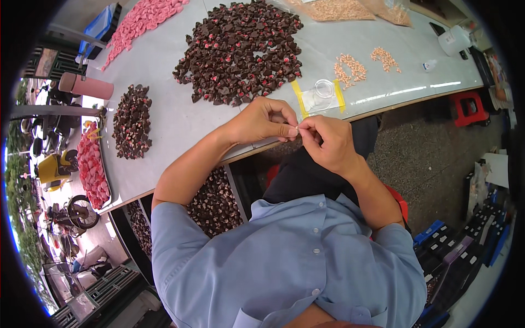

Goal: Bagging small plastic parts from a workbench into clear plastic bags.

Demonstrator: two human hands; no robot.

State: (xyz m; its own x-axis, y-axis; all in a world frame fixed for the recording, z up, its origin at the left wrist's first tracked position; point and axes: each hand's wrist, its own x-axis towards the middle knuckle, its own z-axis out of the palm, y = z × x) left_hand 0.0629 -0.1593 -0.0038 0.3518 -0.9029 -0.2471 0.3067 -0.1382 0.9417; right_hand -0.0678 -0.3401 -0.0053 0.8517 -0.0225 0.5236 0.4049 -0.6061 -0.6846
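Observation:
My left hand [261, 121] and my right hand [331, 141] meet at the table's front edge, fingertips pinched together. Something very small and pale shows between them, with perhaps a dark bit under the left fingers; its kind is too small to tell. Just beyond lies a big heap of small dark brown pieces [240, 52], some with red and pale spots. Right of the hands, a clear round dish [324, 88] rests on a patch framed by yellow tape [339, 101]. Two little piles of pale orange-beige bits [350, 70] lie farther right.
A smaller dark heap [132, 123] and a pink bottle [87, 86] stand left, near a tray of pink pieces [93, 169]. More pink pieces [143, 22] and bags of beige bits [342, 10] lie at the back. Drawers of dark pieces [214, 203] sit below; a red stool [468, 108] stands right.

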